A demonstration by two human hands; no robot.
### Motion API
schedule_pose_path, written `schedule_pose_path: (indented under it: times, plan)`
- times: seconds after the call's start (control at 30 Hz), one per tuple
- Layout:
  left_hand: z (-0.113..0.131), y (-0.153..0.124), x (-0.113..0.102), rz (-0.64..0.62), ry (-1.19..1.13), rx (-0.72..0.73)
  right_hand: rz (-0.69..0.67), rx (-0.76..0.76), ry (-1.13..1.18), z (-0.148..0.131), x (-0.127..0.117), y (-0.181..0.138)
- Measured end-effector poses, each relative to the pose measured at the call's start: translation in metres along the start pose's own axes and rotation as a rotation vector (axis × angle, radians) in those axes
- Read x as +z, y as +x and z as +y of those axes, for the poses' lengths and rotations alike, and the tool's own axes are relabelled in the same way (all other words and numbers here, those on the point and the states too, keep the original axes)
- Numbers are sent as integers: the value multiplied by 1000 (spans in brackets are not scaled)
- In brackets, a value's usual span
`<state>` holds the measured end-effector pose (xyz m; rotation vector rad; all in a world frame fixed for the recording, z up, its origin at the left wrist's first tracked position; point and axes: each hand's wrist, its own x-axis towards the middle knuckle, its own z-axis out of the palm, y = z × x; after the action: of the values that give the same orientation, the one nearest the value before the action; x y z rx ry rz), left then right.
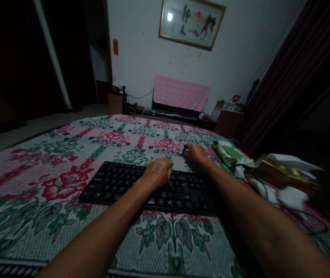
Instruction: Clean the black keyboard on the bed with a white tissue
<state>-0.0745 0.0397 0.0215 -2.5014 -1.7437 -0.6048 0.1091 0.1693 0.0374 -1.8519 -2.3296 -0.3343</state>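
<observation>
A black keyboard [182, 193] lies flat on the flowered bedspread, slightly askew. My left hand [157, 172] is over the keyboard's far edge near its middle, back of the hand up and fingers curled in. Whatever those fingers hold is hidden. Beyond the keyboard's right part, my right hand [196, 153] is closed in a pinch just above the bedspread. A small dark object [186, 149] shows at its fingertips, too dim to name. My right forearm hides the keyboard's right end.
The patterned bedspread [63, 185] covers the surface. At right are a green-and-white packet [230, 152], a gold tissue box [283, 173], crumpled white pieces [292, 199] and a dark cable [312, 227]. A pink cloth [181, 92] hangs by the far wall beneath a framed picture [192, 23].
</observation>
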Motion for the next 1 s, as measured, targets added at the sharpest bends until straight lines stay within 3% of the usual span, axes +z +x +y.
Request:
schedule_pose_path:
  times: [0.23, 0.57, 0.8, 1.0]
  plan:
    - [1, 0, -1, -15, 8, 3, -65, -74, -109, -2, 5, 8]
    - [0, 1, -1, -26, 12, 20, -71, -31, -46, -3, 2, 3]
    - [1, 0, -1, -34, -16, 12, 123, 102, 218, 8, -21, -30]
    - [3, -1, -7, -45, 7, 42, 166, 251, 665, 22, -41, -76]
